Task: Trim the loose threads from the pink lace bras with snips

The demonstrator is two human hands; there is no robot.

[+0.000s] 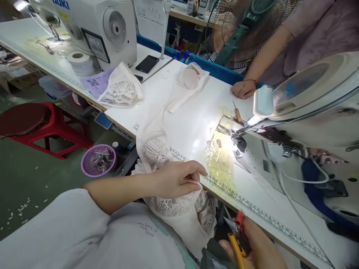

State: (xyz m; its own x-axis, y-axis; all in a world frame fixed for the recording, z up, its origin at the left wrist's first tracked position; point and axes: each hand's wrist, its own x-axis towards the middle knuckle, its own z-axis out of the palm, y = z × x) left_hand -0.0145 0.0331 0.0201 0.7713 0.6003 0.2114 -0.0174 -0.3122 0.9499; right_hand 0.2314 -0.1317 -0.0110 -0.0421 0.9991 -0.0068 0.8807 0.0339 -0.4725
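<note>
My left hand [175,179] is closed in a pinch on a thin clear strap at the edge of a pale pink lace garment [179,207] that hangs over the table's front edge into my lap. My right hand [256,250], low at the bottom edge, grips yellow-and-red thread snips [237,237] with their tips pointing up toward the garment. The sewing machine [308,112] stands to the right, its needle area [238,140] brightly lit.
Another person's hand [244,89] rests on the far side of the white table [196,119]. More lace pieces [122,89] and a padded cup [190,78] lie further back, near a phone [147,63], a second machine [92,26], a fan [246,26], a purple bowl [98,160] and a red stool [42,125].
</note>
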